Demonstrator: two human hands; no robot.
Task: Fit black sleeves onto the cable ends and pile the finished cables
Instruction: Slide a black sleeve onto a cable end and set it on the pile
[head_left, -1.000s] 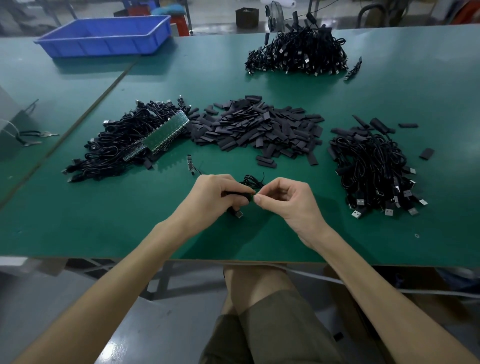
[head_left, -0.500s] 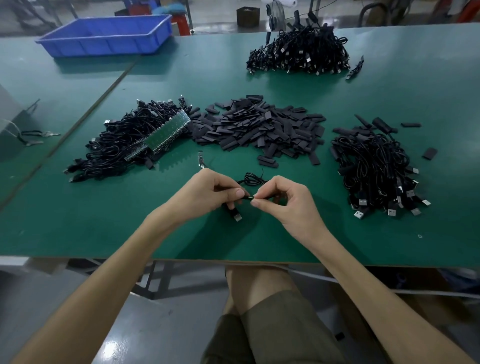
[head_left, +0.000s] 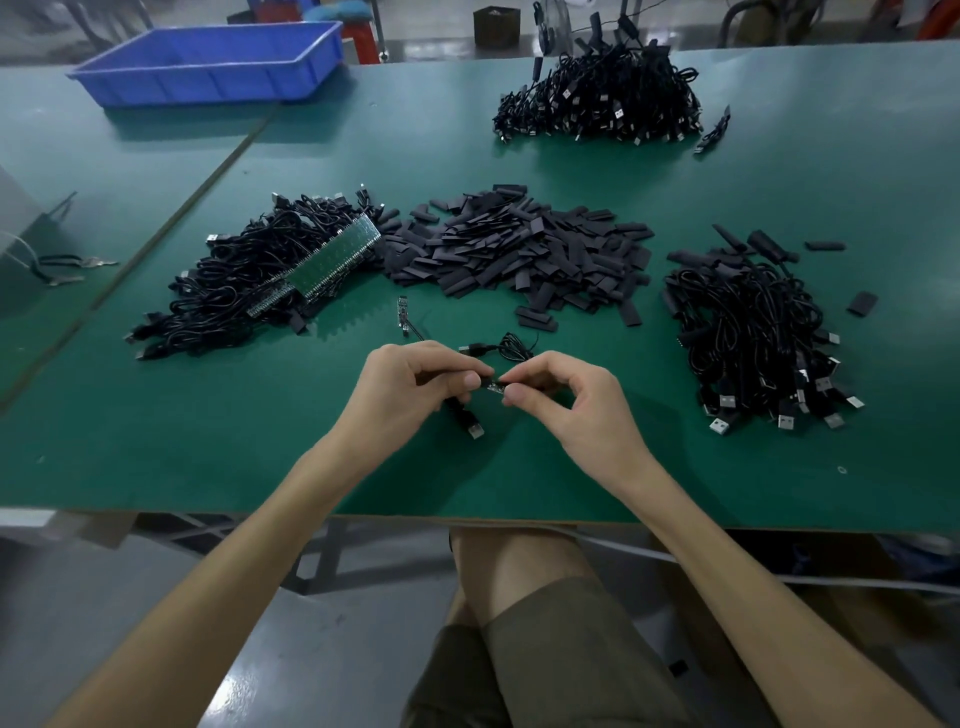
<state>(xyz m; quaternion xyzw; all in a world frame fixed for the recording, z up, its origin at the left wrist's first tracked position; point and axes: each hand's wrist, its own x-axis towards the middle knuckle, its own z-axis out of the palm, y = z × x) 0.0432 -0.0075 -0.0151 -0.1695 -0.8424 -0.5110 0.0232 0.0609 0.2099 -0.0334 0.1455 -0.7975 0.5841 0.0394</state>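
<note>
Looks like mid-fit: left hand (head_left: 415, 387) pinches what seems a black sleeve (head_left: 484, 383), right hand (head_left: 569, 397) pinches the cable end (head_left: 498, 387) touching it, just over the table (head_left: 208, 441) near the front edge, so next I'd guess a straight push on, then toss it on the right-hand pile (head_left: 753, 322).

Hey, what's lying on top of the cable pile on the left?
A long green circuit-board strip lies slanted across the left cable pile. The cables directly beneath it are covered.
</note>
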